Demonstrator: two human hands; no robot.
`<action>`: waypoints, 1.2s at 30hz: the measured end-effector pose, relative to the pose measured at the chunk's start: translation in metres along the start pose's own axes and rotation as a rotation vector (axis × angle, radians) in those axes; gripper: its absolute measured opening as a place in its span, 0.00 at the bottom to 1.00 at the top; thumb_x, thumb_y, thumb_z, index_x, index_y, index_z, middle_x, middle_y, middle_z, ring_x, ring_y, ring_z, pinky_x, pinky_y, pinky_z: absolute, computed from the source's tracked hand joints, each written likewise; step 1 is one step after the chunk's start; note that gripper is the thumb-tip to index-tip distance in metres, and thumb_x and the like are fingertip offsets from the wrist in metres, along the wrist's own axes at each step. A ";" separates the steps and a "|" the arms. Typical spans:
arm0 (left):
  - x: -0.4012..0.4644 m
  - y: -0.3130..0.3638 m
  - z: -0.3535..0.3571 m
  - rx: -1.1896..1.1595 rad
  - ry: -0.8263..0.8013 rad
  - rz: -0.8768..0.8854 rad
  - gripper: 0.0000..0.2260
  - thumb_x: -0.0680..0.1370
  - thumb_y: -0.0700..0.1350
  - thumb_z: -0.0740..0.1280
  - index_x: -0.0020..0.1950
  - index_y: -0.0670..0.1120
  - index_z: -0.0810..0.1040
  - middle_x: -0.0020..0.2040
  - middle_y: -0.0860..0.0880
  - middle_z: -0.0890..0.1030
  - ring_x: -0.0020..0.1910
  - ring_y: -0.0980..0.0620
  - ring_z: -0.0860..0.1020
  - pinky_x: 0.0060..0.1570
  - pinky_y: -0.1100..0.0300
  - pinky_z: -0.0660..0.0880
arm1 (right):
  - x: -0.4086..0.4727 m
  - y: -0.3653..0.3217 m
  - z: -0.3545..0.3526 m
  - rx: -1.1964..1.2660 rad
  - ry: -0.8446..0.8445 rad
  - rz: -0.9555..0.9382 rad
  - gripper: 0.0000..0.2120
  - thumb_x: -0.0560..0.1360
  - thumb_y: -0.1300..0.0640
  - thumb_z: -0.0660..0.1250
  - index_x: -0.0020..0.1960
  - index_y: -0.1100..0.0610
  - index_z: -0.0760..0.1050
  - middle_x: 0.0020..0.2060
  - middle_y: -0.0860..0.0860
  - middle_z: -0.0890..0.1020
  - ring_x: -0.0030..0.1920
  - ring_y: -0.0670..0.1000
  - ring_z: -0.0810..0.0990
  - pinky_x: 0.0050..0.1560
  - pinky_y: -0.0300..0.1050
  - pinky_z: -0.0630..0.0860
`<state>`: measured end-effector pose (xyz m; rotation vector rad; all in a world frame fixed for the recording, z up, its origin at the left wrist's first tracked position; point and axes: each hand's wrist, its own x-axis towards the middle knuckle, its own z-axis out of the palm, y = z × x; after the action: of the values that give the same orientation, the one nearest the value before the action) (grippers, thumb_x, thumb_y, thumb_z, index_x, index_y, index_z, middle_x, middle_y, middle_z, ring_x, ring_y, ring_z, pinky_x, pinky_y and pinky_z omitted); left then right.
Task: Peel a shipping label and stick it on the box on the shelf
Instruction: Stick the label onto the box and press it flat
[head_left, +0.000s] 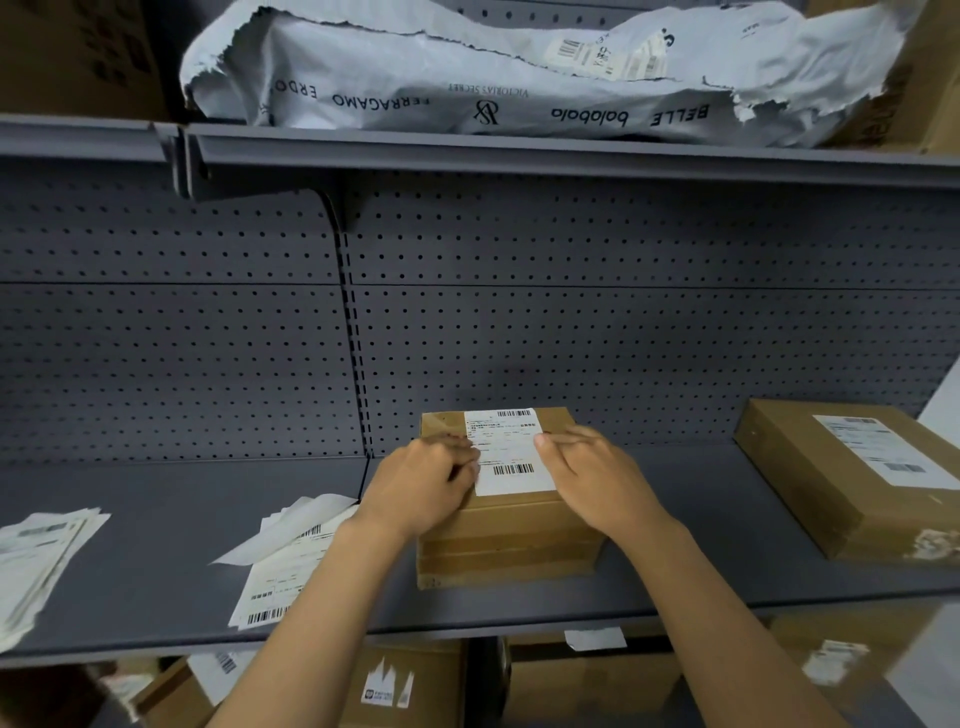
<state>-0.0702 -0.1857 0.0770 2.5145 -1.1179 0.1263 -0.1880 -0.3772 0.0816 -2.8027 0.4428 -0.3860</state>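
A small brown cardboard box (511, 540) stands on the grey metal shelf (156, 519), a little right of centre. A white shipping label (506, 449) with barcodes lies flat on the box top. My left hand (423, 483) rests on the box's left side, fingers curled, fingertips on the label's left edge. My right hand (592, 475) lies flat on the right side, fingers extended, thumb tip touching the label's right edge. Neither hand grips anything.
Left of the box lie a label sheet (270, 582) with peeled backing paper (291, 525), and a stack of labels (36, 561) at the far left. A second labelled box (852, 478) sits at the right. A torn grey mailer bag (519, 67) fills the upper shelf. Boxes sit below.
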 end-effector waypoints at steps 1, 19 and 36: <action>0.000 0.003 0.000 -0.009 0.005 0.006 0.16 0.83 0.54 0.60 0.68 0.56 0.81 0.72 0.59 0.76 0.71 0.55 0.74 0.66 0.54 0.74 | 0.000 -0.004 0.000 0.007 0.005 -0.007 0.29 0.84 0.42 0.42 0.65 0.49 0.79 0.65 0.45 0.81 0.75 0.48 0.68 0.64 0.50 0.71; -0.027 0.006 0.000 0.008 0.027 -0.036 0.18 0.84 0.58 0.57 0.71 0.59 0.78 0.72 0.62 0.75 0.71 0.57 0.73 0.78 0.50 0.53 | -0.024 -0.004 0.006 0.014 0.039 -0.026 0.29 0.83 0.40 0.43 0.66 0.46 0.78 0.66 0.39 0.79 0.76 0.44 0.64 0.65 0.50 0.72; -0.029 0.021 0.014 -0.045 0.008 0.102 0.18 0.84 0.54 0.57 0.70 0.56 0.78 0.71 0.59 0.78 0.76 0.55 0.69 0.78 0.46 0.58 | -0.036 -0.029 0.011 0.100 0.022 -0.074 0.26 0.85 0.44 0.45 0.64 0.48 0.80 0.65 0.41 0.80 0.75 0.42 0.64 0.60 0.35 0.61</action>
<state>-0.1065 -0.1835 0.0641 2.4167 -1.2318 0.1374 -0.2102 -0.3360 0.0731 -2.7261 0.3163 -0.4420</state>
